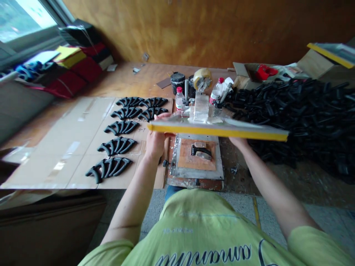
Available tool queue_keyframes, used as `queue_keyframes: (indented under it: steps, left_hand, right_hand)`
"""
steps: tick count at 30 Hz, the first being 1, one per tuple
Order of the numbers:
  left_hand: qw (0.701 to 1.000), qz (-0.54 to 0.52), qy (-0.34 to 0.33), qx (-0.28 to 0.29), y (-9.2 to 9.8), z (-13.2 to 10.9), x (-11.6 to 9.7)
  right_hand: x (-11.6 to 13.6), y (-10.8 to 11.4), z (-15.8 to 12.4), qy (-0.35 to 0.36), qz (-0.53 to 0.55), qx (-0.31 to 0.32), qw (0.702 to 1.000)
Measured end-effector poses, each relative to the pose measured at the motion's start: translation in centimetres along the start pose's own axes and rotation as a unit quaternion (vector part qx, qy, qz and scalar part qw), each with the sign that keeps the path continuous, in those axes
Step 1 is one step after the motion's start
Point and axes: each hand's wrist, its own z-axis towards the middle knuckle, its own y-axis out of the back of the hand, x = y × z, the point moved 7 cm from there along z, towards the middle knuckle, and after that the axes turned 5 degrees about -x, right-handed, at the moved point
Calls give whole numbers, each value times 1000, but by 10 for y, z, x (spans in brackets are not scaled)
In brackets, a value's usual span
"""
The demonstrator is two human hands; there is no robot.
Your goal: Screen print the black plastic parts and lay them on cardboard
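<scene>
A flat screen-printing frame point(219, 131) with a yellow front edge is raised above the bench, seen almost edge-on. My left hand point(155, 139) grips it near its left end, fingertips showing above the edge. Under its right half, my right hand point(237, 142) supports it, with the fingers hidden behind the frame. Below lies a metal base plate point(177, 171) carrying a brown board point(186, 162). One black curved plastic handle point(202, 150) rests on that board. Behind the frame stands a whitish clamp block point(201, 107) with a tape roll point(202, 78) on top.
Rows of black handles point(118, 146) lie on cardboard point(74, 147) to the left. A large heap of black handles point(302, 118) covers the right side. Bottles point(179, 99), a black tub point(177, 82) and an open carton point(244, 74) stand at the back.
</scene>
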Motion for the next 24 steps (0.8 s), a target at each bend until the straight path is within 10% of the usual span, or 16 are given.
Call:
queue_keyframes:
  steps: [6,10,12,17,20,24]
  left_hand:
    - [999,0,-29,28,-22,25,-22]
    - [985,49,149,73,-20,-37,53]
    - [931,79,318,162,-29,-90,107]
    - [924,-37,378,38,-8,-130,156]
    - [944,34,327,-40,49,-105,162]
    - [927,209,277,-144,147,-77,169]
  right_hand:
    - [55,-77,-66,84,-82,144,983]
    - [80,-76,-74,12,-87,151,985]
    - [99,-71,-80,-12,-59,124,990]
    - [156,-65,-107,182,66,122,974]
    - [106,-43,-110,150,35,152,976]
    - [-35,7,-139,-58,-197,220,954]
